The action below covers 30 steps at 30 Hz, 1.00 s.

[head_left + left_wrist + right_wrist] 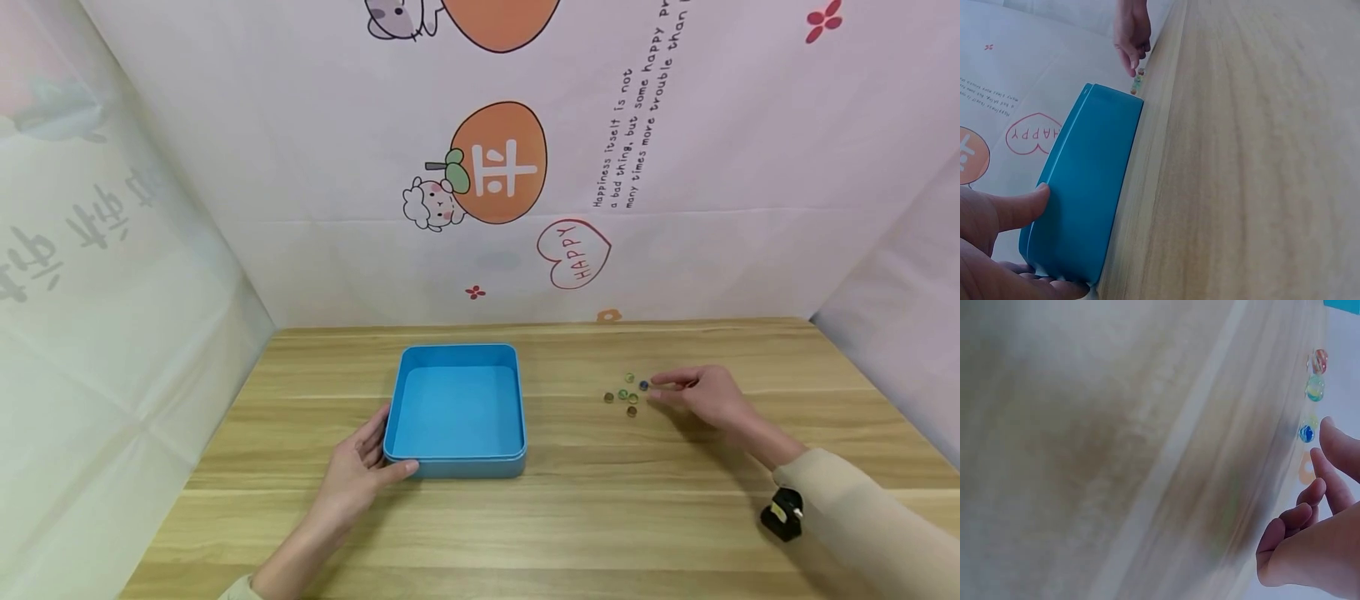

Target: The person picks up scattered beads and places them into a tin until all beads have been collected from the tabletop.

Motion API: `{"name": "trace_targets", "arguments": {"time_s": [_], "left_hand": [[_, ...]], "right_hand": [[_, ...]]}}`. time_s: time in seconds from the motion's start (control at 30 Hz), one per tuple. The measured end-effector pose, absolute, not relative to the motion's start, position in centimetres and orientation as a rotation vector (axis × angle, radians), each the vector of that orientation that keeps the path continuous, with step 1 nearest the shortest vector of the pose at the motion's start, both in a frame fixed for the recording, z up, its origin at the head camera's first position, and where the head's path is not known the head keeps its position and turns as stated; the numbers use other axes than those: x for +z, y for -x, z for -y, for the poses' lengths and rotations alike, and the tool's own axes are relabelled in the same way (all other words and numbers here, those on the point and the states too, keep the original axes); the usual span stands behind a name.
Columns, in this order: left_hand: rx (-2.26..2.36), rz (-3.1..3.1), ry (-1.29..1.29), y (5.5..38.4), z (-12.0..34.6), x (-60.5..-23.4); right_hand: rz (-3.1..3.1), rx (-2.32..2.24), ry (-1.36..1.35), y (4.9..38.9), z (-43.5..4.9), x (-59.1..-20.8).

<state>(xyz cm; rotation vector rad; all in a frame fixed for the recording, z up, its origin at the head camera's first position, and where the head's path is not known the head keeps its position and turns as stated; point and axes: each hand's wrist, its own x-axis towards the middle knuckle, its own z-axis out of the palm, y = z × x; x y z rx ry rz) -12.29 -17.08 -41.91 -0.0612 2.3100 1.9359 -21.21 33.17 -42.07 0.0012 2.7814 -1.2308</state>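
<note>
blue marble (643,386) sits on the table (577,525), at the right side of a loose group, just left of the tips of the right hand (708,397). it is round, so there is no long axis to line up with; what matters, i judge, is that the side facing the hand is free of neighbours. the thumb (1340,447) and the nearest of the fingers (1330,478) are parted and reach left toward it, one tip to the far side, one to the near; the remaining fingers curl in toward the palm. they appear to have hold of nothing, and whether a tip already touches the marble i cannot tell.

close by, to the left, lie the other marbles: a pale green marble (629,377) on the far side, a green marble (622,394) and a yellowish marble (633,399) in the middle, a brown marble (608,397) leftmost, and an amber marble (632,412) nearest.

well to the left stands the blue box (459,417), hollow side up. the left hand (356,467) grips its near left corner, thumb along the near wall, fingers round the left side. the right hand is clearly nearer the marbles.
</note>
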Motion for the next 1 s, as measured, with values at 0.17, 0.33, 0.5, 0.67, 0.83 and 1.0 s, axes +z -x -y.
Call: {"name": "trace_targets", "arguments": {"time_s": [0.17, 0.33, 0.5, 0.67, 0.83, 1.0], "left_hand": [[1.937, -2.313, 0.060, 12.2, 17.1, -41.9], [1.934, -2.316, 0.058, 12.2, 17.1, -41.9], [1.944, -2.309, 0.056, 12.3, 17.0, -41.9], [1.954, -2.305, 0.050, 12.3, 17.0, -41.9], [1.961, -2.298, 0.050, 12.3, 17.1, -41.9], [1.962, -2.298, 0.054, 12.2, 17.0, -41.9]], "right_hand": [[-2.784, -1.191, 0.008, 21.7, -33.1, -42.1], [-2.784, -1.171, 0.017, 21.9, -33.0, -42.1], [-2.801, -1.149, 0.018, 22.1, -32.9, -42.1], [-2.806, -1.151, 0.031, 22.2, -32.7, -42.0], [-2.807, -1.160, 0.038, 22.4, -32.6, -42.1], [-2.819, -1.154, 0.051, 22.7, -32.6, -42.4]]}}
